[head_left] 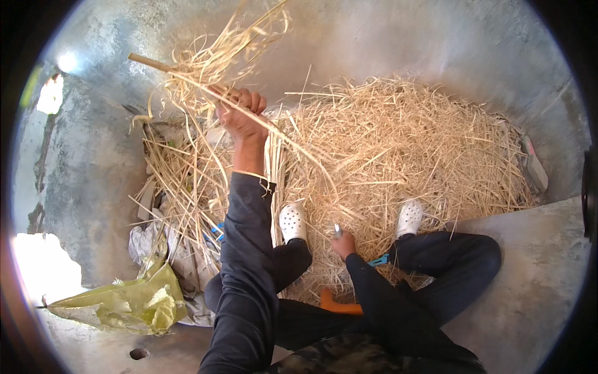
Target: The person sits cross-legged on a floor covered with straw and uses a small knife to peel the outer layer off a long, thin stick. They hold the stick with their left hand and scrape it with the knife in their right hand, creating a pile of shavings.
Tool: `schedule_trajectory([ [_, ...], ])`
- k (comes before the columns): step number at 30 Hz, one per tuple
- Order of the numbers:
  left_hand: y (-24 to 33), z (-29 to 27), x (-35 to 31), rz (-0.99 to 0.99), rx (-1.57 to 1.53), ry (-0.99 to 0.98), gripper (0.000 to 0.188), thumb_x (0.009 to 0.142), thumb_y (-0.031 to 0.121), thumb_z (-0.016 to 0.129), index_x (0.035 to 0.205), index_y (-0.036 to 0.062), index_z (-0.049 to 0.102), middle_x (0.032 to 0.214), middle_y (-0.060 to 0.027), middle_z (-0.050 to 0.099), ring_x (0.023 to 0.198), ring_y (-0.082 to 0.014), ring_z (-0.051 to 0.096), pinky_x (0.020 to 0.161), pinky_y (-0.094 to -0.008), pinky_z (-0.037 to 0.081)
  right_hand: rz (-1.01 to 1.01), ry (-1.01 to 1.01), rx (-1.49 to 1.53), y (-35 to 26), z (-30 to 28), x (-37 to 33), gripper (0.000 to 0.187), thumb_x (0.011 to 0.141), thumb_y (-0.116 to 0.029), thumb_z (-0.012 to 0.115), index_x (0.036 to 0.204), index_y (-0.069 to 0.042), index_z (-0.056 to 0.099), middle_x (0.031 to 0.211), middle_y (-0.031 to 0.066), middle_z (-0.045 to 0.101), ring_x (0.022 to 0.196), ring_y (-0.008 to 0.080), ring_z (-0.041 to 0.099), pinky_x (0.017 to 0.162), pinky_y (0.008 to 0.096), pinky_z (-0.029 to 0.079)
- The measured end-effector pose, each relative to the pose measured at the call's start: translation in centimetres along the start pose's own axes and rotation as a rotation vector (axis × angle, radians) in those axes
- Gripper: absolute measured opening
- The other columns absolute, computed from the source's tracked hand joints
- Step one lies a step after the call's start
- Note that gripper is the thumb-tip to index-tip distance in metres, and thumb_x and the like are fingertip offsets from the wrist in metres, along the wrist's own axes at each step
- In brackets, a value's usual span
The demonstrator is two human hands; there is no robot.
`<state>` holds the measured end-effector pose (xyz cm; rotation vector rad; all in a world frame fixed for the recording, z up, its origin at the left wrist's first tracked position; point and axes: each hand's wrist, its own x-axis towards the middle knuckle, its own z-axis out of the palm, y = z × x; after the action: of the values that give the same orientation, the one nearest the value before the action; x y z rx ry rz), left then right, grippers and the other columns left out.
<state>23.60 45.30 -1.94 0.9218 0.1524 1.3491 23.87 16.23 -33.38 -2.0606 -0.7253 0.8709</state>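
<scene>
My left hand (242,115) is raised and closed around a long pale stalk (187,78) with loose dry straw hanging from it. The stalk slants from the upper left down past my fist toward the straw pile (398,143). My right hand (342,243) is low between my knees, shut on a small grey metal tool (337,230) that points up at the straw. Both forearms are in dark sleeves. I sit with white clogs (293,221) on my feet, the other clog (410,217) resting at the pile's near edge.
A heap of dry straw covers the concrete floor ahead. A bundle of long stalks (180,187) lies left, over grey sacks (149,243) and a yellow-green bag (134,305). An orange handle (339,305) lies by my thigh. A sandal (534,163) sits far right.
</scene>
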Motion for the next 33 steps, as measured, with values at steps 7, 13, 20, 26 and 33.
schedule_trajectory([
  [7,1.0,-1.4,0.0,0.009,-0.019,0.016,0.044,0.098,0.042,0.038,0.063,0.0162,0.032,0.052,0.0032,0.018,0.046,-0.0103,0.012,0.045,-0.0276,0.016,-0.063,-0.034,0.128,-4.1,-1.8,-2.4,0.028,0.074,-0.017,0.063,0.092,0.003,0.060,0.075,0.0271,0.063,0.075,0.0442,0.063,0.067,0.0505,0.049],
  [13,0.4,1.3,-0.7,0.027,0.088,0.080,0.046,0.097,0.048,0.043,0.063,0.0175,0.036,0.052,0.0026,0.021,0.046,-0.0113,0.016,0.045,-0.0280,0.017,-0.058,0.097,0.056,-0.2,0.5,-1.6,0.030,0.075,-0.016,0.063,0.100,0.001,0.062,0.081,0.0266,0.065,0.080,0.0416,0.065,0.071,0.0487,0.050],
  [20,0.5,0.3,-0.5,-0.018,0.054,0.093,0.047,0.098,0.046,0.041,0.062,0.0171,0.033,0.051,0.0024,0.020,0.045,-0.0111,0.015,0.044,-0.0277,0.016,0.257,-0.168,0.191,-1.3,-1.8,-2.0,0.022,0.074,-0.014,0.064,0.091,0.000,0.062,0.072,0.0191,0.065,0.071,0.0411,0.064,0.065,0.0455,0.049],
  [26,-0.2,2.0,-0.8,-0.047,0.049,0.031,0.052,0.099,0.049,0.038,0.060,0.0167,0.031,0.051,0.0029,0.020,0.045,-0.0112,0.016,0.044,-0.0273,0.016,-0.182,0.144,0.005,-0.4,0.9,-2.9,0.018,0.074,-0.015,0.062,0.084,-0.001,0.061,0.066,0.0203,0.062,0.065,0.0396,0.063,0.059,0.0459,0.048],
  [33,1.3,2.6,-1.2,0.001,0.106,0.124,0.052,0.098,0.050,0.045,0.062,0.0155,0.030,0.054,0.0019,0.020,0.046,-0.0106,0.018,0.045,-0.0265,0.017,0.614,-0.445,0.634,6.4,-1.1,-0.9,0.007,0.079,-0.006,0.057,0.076,0.000,0.056,0.058,0.0069,0.053,0.045,0.0177,0.051,0.044,0.0367,0.043],
])
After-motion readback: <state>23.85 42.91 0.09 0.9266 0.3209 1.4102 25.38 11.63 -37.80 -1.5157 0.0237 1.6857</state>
